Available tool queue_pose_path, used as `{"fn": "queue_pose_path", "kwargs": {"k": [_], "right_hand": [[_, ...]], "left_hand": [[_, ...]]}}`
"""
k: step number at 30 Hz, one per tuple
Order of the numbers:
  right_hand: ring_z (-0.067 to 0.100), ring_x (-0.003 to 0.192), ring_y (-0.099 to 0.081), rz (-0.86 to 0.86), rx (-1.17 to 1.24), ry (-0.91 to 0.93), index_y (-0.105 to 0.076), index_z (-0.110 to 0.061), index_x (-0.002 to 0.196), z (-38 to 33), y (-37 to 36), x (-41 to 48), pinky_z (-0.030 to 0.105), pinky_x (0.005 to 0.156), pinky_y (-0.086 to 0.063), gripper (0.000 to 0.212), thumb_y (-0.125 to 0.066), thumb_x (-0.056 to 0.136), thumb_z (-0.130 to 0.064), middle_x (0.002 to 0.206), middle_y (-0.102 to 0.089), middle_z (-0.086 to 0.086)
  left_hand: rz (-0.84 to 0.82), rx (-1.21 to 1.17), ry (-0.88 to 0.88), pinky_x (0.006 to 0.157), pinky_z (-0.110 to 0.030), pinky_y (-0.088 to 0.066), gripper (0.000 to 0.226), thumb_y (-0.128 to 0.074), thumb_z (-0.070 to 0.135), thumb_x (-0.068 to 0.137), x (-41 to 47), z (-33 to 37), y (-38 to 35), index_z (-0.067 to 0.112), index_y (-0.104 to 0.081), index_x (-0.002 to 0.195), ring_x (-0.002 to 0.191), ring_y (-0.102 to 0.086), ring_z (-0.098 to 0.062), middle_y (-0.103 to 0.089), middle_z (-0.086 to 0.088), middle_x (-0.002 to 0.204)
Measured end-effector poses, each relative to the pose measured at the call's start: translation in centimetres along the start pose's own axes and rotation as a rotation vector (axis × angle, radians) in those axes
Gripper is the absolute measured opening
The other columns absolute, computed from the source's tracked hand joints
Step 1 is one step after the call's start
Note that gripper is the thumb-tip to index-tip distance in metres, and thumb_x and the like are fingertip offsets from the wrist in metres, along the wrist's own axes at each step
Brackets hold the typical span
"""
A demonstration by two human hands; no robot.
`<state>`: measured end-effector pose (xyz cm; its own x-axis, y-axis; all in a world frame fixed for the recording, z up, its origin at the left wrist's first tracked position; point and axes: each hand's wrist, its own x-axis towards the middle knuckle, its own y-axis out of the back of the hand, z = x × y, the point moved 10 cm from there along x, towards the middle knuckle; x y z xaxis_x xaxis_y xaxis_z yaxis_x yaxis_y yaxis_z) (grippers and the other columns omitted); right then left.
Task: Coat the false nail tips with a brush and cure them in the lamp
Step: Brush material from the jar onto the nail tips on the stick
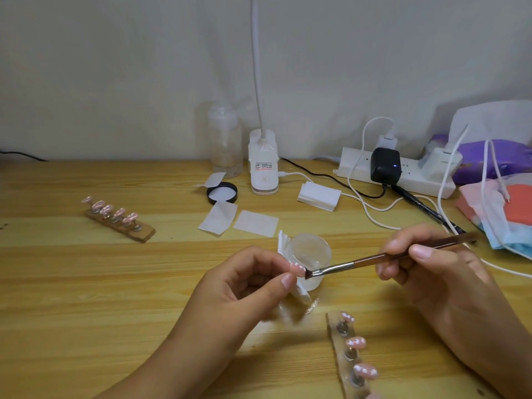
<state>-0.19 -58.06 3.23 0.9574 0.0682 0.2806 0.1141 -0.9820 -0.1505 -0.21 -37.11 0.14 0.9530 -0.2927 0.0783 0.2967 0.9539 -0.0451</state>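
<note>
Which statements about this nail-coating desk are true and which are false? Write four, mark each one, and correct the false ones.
1. The right hand holds a brush whose bristles touch the nail tip pinched in the left hand. True.
2. The wooden holder at the far left carries no nail tips. False: several pink tips stand on it.
3. A black adapter is plugged into the white power strip. True.
4. The black jar lid lies to the right of the power strip. False: it lies well to the left of it, beside the desk lamp base.
</note>
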Motion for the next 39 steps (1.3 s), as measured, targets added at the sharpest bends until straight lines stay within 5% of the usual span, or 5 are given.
{"fn": "queue_pose_path", "kwargs": {"k": [15, 20, 27, 31, 39], "right_hand": [[0.015, 0.066, -0.063, 0.036, 0.164, -0.043, -0.075, -0.018, 0.078, 0.6, 0.7, 0.3, 0.021, 0.068, -0.054, 0.038, -0.039, 0.089, -0.019, 0.066, -0.063, 0.005], [0.015, 0.073, -0.066, -0.007, 0.118, -0.038, -0.076, -0.016, 0.088, 0.4, -0.2, 0.3, 0.023, 0.073, -0.055, 0.019, -0.061, 0.086, -0.028, 0.073, -0.066, 0.006], [0.015, 0.075, -0.066, -0.043, 0.052, -0.064, -0.074, -0.016, 0.091, 0.4, -0.8, 0.0, 0.022, 0.073, -0.054, 0.034, -0.071, 0.081, -0.049, 0.074, -0.067, 0.006], [0.015, 0.070, -0.064, -0.040, 0.066, -0.053, -0.074, -0.016, 0.083, 0.3, -0.9, 0.0, 0.021, 0.070, -0.054, 0.020, -0.064, 0.083, -0.033, 0.070, -0.064, 0.006], [0.016, 0.062, -0.061, -0.018, 0.146, -0.091, -0.076, -0.015, 0.076, 0.5, -0.6, 0.0, 0.020, 0.063, -0.053, 0.038, -0.038, 0.079, -0.014, 0.070, -0.062, 0.007]], "left_hand": [[-0.035, -0.078, -0.037, 0.068, -0.014, -0.052, 0.015, -0.069, 0.034, 0.075, 0.1, 0.6, -0.4, 0.026, -0.074, 0.087, 0.077, -0.069, -0.006, -0.074, -0.001, 0.085], [-0.045, -0.078, -0.054, 0.069, -0.013, -0.051, 0.013, -0.069, 0.031, 0.078, 0.1, 0.7, -0.4, 0.023, -0.074, 0.088, 0.080, -0.069, -0.007, -0.074, -0.003, 0.087], [-0.036, -0.062, -0.025, 0.071, -0.015, -0.052, 0.011, -0.072, 0.031, 0.078, 0.0, 0.5, -0.4, 0.024, -0.074, 0.087, 0.080, -0.070, -0.008, -0.075, -0.002, 0.086], [-0.022, -0.030, 0.005, 0.079, -0.022, -0.055, 0.015, -0.072, 0.034, 0.077, 0.0, -0.1, -0.3, 0.025, -0.073, 0.088, 0.085, -0.070, -0.013, -0.075, -0.003, 0.088], [-0.015, 0.010, 0.012, 0.077, -0.031, -0.054, 0.023, -0.067, 0.042, 0.071, 0.0, 0.0, -0.2, 0.027, -0.072, 0.088, 0.083, -0.069, -0.014, -0.075, 0.000, 0.086]]}}
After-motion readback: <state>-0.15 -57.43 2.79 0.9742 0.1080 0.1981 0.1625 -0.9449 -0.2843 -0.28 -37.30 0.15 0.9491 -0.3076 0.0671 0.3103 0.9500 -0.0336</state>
